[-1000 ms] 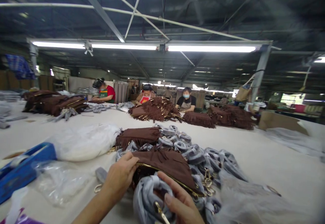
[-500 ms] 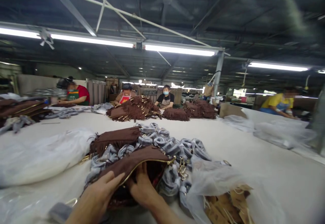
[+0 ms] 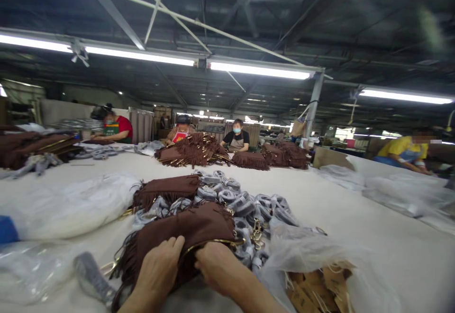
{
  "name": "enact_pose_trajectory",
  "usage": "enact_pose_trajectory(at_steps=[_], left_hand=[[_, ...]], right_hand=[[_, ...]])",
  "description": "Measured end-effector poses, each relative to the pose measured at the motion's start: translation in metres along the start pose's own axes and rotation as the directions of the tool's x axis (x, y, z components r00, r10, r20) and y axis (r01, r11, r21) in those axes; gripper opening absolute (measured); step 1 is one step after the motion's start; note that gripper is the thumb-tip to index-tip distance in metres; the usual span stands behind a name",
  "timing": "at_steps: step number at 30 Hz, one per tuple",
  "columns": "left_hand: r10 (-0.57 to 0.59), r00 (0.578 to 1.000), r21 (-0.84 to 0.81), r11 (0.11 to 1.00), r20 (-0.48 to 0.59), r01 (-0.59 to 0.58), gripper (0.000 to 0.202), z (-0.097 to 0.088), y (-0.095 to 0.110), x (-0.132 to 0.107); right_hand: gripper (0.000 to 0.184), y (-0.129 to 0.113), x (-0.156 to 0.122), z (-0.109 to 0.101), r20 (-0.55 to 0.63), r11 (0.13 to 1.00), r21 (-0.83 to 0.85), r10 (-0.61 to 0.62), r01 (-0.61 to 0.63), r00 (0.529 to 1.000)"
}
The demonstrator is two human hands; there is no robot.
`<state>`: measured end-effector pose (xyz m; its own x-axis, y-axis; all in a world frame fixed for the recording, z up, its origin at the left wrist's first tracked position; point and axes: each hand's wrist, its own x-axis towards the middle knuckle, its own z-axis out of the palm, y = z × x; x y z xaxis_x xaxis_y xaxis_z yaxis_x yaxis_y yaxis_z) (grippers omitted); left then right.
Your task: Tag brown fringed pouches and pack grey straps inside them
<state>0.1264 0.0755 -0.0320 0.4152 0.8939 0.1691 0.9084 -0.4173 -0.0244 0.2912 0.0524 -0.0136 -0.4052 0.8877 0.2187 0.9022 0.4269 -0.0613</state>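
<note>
A brown fringed bag [image 3: 202, 220] with a gold zipper lies before me, its zipped edge towards me. My left hand [image 3: 161, 261] is closed on the near left part of the bag, fingers curled over its edge. At the right half of the zipper, my right hand [image 3: 220, 263] is closed on the opening's edge, its fingertips partly hidden. The bag's inside is mostly out of sight. Just behind lies another brown fringed bag [image 3: 167, 191]. Rolled grey straps [image 3: 245, 204] with gold clasps sit around both bags.
Brown paper tags [image 3: 305, 289] with white strings lie in a clear plastic bag [image 3: 302, 242] at right. More plastic [image 3: 78, 204] covers the left side. Across the white table [image 3: 341, 213] is a heap of brown bags [image 3: 192, 149], with several co-workers beyond. A grey strap [image 3: 90, 275] lies near left.
The zipped opening, wide before, has narrowed, and the bag's front face has come down flatter. My right hand has drawn out of the bag to its edge. The view has shifted slightly left.
</note>
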Motion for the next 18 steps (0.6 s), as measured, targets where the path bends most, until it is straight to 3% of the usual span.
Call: enact_pose_trajectory(at_steps=[2,4,6,8,12,13,15,16,18], left_hand=[[0.016,1.000,0.014,1.000,0.004,-0.016,0.040,-0.003,-0.009,0.007],[0.032,0.999,0.015,0.999,-0.043,-0.031,0.038,-0.004,-0.019,0.012],[0.045,0.995,0.021,0.999,-0.094,-0.043,0.035,-0.006,-0.024,0.017],[0.050,0.992,0.034,0.998,-0.118,-0.046,0.034,-0.010,-0.025,0.019],[0.046,0.995,0.036,0.998,-0.092,-0.043,0.032,-0.019,-0.028,0.022],[0.040,0.995,0.027,0.999,-0.090,-0.038,0.031,-0.021,-0.031,0.023],[0.016,0.995,-0.013,1.000,-0.097,-0.017,0.031,-0.030,-0.042,0.025],[-0.005,0.995,-0.044,0.999,-0.099,0.001,0.031,-0.036,-0.048,0.025],[-0.056,0.988,-0.126,0.991,-0.141,0.038,0.036,-0.053,-0.056,0.022]], right_hand=[[0.027,0.022,-0.033,-0.025,-0.019,0.996,0.091,-0.006,0.008,1.000],[0.036,0.047,-0.057,-0.045,-0.097,0.989,0.121,0.099,-0.087,0.990],[0.055,0.065,-0.067,-0.051,-0.051,0.983,0.067,0.175,-0.172,0.983],[0.066,0.073,-0.064,-0.043,0.034,0.975,0.013,0.221,-0.222,0.975],[0.027,0.068,-0.042,-0.026,0.022,0.971,-0.003,0.238,-0.238,0.971],[0.017,0.066,-0.037,-0.028,0.003,0.976,0.042,0.213,-0.213,0.977],[0.014,0.061,-0.026,-0.042,0.007,0.956,0.261,0.138,-0.135,0.990],[0.017,0.059,-0.020,-0.052,0.023,0.901,0.422,0.103,-0.103,0.994],[0.024,0.052,-0.006,-0.073,0.055,0.704,0.707,0.049,-0.074,0.997]])
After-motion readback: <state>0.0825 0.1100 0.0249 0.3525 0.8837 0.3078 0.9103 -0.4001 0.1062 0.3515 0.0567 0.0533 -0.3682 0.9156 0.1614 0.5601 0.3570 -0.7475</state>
